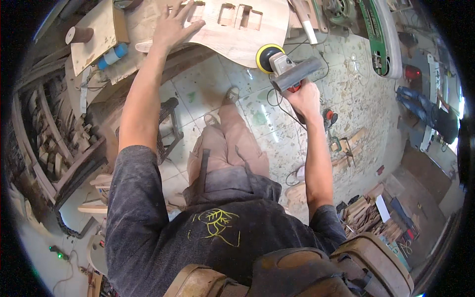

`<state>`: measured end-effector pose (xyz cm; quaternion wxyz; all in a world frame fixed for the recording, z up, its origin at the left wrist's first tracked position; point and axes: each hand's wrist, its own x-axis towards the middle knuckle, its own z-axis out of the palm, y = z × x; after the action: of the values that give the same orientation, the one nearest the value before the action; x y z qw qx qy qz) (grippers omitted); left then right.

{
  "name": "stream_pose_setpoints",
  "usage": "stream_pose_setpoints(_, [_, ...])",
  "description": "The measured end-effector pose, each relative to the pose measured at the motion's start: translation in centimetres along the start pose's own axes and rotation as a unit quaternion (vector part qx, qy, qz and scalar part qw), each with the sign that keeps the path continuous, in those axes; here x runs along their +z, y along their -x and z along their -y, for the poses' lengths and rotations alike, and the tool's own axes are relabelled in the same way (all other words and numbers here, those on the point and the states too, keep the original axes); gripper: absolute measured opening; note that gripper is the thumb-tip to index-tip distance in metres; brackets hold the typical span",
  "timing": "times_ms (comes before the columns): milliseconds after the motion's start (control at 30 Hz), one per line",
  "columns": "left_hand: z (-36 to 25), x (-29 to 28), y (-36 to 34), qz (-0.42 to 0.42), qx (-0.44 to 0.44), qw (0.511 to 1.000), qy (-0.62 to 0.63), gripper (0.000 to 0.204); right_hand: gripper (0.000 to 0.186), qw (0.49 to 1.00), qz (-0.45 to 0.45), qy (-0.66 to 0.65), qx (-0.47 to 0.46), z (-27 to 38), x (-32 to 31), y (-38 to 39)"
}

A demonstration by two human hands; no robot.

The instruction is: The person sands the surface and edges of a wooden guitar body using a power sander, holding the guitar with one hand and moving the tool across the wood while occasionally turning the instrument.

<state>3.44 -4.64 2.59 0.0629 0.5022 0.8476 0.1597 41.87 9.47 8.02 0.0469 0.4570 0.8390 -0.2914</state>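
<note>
Dust-strewn tiles spread below the bench — the guitar-shaped wooden body juts past its near edge, probably for tool access. The left hand, fingers spread flat, seemingly steadies it; the right hand grips the sander — pad at the wood's right edge. No writing is legible.

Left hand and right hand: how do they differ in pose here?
The left hand has its fingers spread, while the right hand is curled closed. The left hand lies on the pale wooden board; the right hand, out past the board's edge, grips the handheld power tool. Both hands are bare.
</note>
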Motion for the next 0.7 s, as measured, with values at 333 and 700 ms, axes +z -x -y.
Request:
stream_pose_setpoints(333, [-0.3,-0.4,0.3,0.004,-0.017,1.0,-0.021,0.079,0.048,0.999,-0.027,0.003,-0.021,0.5,-0.3,0.0])
stream_pose_setpoints(700, [0.8,0.6,0.1,-0.003,0.002,1.0,-0.014,0.082,0.047,0.999,-0.029,0.013,-0.033,0.8,-0.1,0.1])
